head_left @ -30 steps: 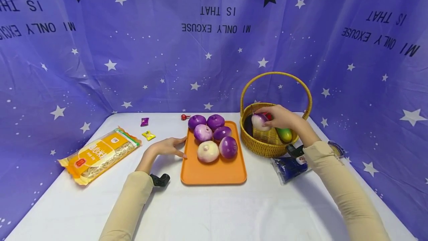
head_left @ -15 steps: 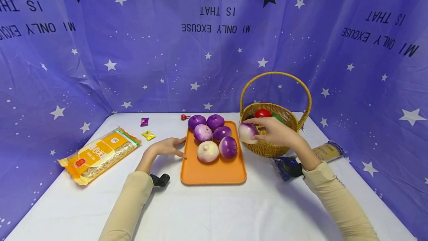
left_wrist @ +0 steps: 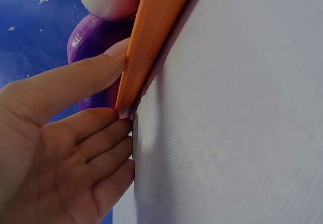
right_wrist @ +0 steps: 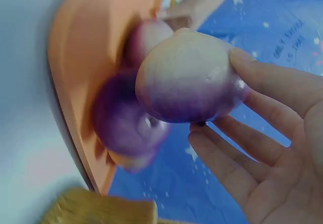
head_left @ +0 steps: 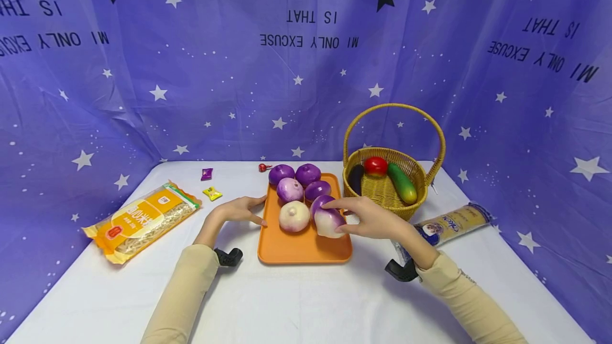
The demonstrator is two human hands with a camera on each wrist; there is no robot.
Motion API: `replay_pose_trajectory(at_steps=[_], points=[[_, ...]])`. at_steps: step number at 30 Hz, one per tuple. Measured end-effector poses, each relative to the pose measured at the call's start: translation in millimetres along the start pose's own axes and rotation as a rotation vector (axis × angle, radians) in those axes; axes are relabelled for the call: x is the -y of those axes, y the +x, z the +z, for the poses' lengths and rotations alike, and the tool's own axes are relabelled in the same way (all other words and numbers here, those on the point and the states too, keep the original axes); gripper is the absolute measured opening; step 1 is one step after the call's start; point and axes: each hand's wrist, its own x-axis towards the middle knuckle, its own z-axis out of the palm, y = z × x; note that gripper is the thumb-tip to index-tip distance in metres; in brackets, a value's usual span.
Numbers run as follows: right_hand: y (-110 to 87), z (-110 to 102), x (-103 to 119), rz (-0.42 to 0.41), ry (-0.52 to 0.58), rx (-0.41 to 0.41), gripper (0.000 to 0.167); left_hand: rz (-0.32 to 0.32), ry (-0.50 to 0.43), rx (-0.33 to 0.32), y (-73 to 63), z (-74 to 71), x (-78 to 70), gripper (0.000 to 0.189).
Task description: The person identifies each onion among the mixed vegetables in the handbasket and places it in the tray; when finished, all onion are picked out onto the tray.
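Note:
My right hand (head_left: 375, 219) pinches a purple-and-white onion (head_left: 329, 224) between thumb and fingers, over the right side of the orange tray (head_left: 301, 251). The right wrist view shows this onion (right_wrist: 189, 77) held in front of another purple onion (right_wrist: 126, 115). Several more onions, purple or pale, sit on the tray; a whitish onion (head_left: 294, 216) lies just left of the held one. At the tray's left edge rests my left hand (head_left: 236, 209), its thumb and fairly straight fingers touching the rim (left_wrist: 151, 37), as the left wrist view shows.
Right of the tray stands a wicker basket (head_left: 382, 207) with a tall handle, containing a tomato (head_left: 376, 165), a cucumber (head_left: 402, 183) and an eggplant (head_left: 356, 178). A blue-and-yellow packet (head_left: 449, 224) lies in front. To the left are a yellow bag (head_left: 143, 222) and candies (head_left: 212, 193).
My right hand has carried the onion out of the basket, leftward and toward me, over the tray. The whitish onion has shifted slightly left. My left hand stays at the tray's edge.

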Motion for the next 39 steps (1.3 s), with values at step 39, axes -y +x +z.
replay_pose_trajectory(at_steps=[39], points=[[-5.0,16.0,0.7,0.049,0.063,-0.057,0.050,0.011,0.108,-0.059,-3.4,-4.3,-11.5,0.081]])
